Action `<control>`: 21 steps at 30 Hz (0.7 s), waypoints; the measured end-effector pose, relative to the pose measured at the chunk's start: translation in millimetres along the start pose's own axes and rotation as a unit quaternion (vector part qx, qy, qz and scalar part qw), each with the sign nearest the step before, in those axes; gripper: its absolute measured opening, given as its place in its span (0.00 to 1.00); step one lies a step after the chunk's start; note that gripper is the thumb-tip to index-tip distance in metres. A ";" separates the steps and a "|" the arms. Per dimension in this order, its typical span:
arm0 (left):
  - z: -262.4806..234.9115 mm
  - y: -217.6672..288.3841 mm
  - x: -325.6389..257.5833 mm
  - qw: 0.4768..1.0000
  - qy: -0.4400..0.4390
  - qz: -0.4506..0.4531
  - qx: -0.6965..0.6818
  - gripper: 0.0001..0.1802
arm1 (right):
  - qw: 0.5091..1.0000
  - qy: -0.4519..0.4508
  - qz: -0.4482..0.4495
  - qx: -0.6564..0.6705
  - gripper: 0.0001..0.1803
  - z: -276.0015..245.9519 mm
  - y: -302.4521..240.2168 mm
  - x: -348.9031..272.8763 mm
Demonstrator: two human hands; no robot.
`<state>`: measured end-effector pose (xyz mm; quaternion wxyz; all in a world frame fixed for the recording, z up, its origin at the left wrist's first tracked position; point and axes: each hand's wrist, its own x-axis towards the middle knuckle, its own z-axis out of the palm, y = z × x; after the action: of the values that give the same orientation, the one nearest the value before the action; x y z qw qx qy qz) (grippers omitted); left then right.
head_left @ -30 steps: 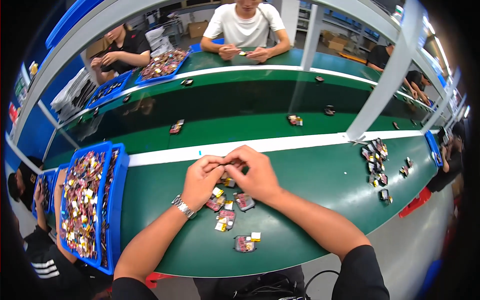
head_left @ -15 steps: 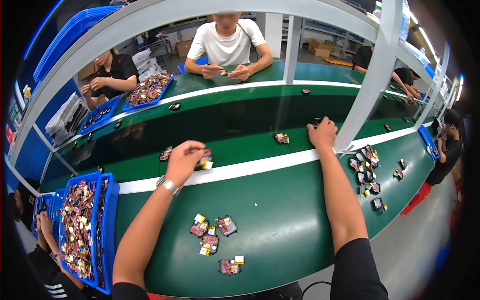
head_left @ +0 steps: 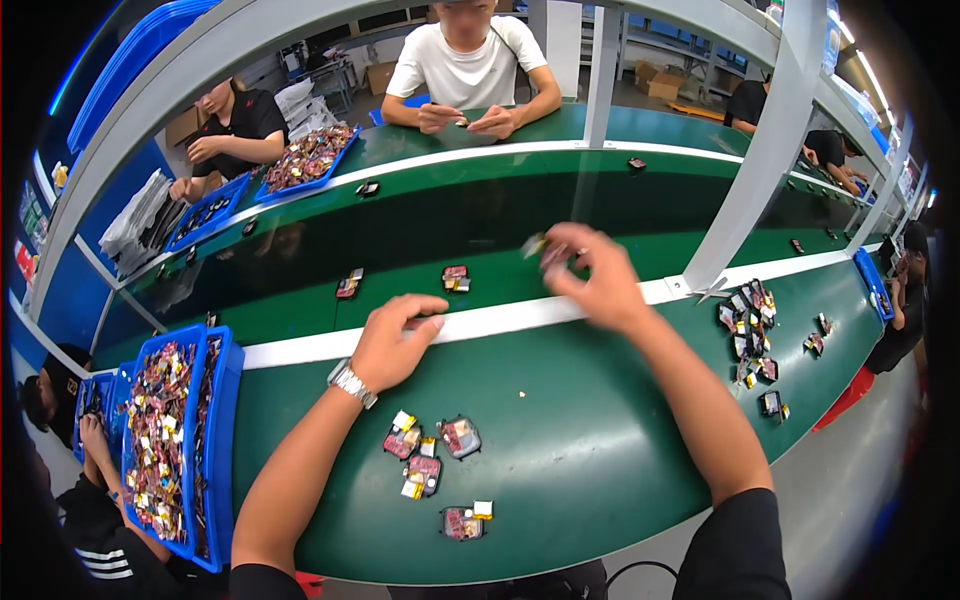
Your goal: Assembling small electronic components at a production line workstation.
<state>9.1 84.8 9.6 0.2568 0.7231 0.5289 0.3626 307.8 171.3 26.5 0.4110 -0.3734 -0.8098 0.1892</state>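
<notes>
My left hand rests at the white strip of the belt's near edge, fingers stretched toward the right and apart, holding nothing I can see. Just beyond its fingertips, a small opened electronic device, with a reddish board and white-and-yellow part, lies on the green belt. Farther right, my right hand is over the belt, thumb and fingers curled round a similar device, smeared by motion. Another such device lies on the belt beyond my left hand. Several opened black-cased devices lie on the green table between my forearms.
Blue trays heaped with small parts stand at the left. A cluster of devices lies right of my right forearm. A grey upright post rises beside my right hand. Across the belt, a person in white handles a small part.
My left hand has let go of its device; one now lies on the belt beyond it. My right hand has come left from beside the post, with a device now in its fingers. The view has shifted slightly.
</notes>
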 end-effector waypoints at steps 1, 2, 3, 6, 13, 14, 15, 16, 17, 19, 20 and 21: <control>-4.1 4.3 -12.7 0.999 -0.045 -0.009 -0.020 0.14 | 0.999 -0.042 -0.034 0.001 0.30 17.6 -11.4 -19.7; -7.2 6.8 -27.6 0.997 -0.065 0.028 -0.014 0.15 | 0.991 -0.128 -0.007 0.022 0.32 26.6 -33.8 -33.7; -8.8 6.0 -40.3 0.994 -0.084 0.071 -0.014 0.16 | 0.987 -0.160 -0.007 0.028 0.34 38.8 -48.5 -47.6; -11.5 14.4 -62.1 0.982 -0.163 0.097 -0.026 0.18 | 0.974 -0.218 -0.061 0.000 0.32 43.9 -68.7 -59.3; -5.5 28.6 -102.0 0.978 -0.153 0.143 -0.012 0.14 | 0.977 0.028 0.025 -0.210 0.26 -6.6 10.5 -15.4; -4.6 31.2 -106.6 0.979 -0.159 0.127 -0.027 0.14 | 0.947 0.074 0.101 -0.295 0.28 -11.0 25.1 -10.6; -2.4 35.5 -110.0 0.978 -0.168 0.115 -0.043 0.13 | 0.920 0.120 0.150 -0.342 0.28 -11.9 52.7 -10.2; -5.3 35.0 -118.5 0.980 -0.165 0.103 -0.046 0.13 | 0.908 0.093 0.204 -0.353 0.28 -3.6 50.8 -5.6; -6.5 35.5 -124.4 0.980 -0.164 0.100 -0.044 0.13 | 0.893 0.066 0.257 -0.364 0.28 2.7 48.7 -2.1; -5.8 38.2 -132.5 0.983 -0.149 0.093 -0.056 0.13 | 0.910 0.062 0.227 -0.342 0.27 4.7 64.7 2.7; -6.2 38.7 -134.7 0.984 -0.135 0.102 -0.050 0.13 | 0.924 0.058 0.197 -0.322 0.26 3.1 72.1 1.2; -4.8 39.0 -134.6 0.984 -0.138 0.103 -0.053 0.13 | 0.923 0.058 0.200 -0.324 0.26 0.3 79.3 -2.9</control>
<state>4.0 -55.3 7.9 0.3266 0.8020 0.3915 0.3112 344.2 220.7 -23.9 0.2671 -0.6509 -0.7101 -0.0274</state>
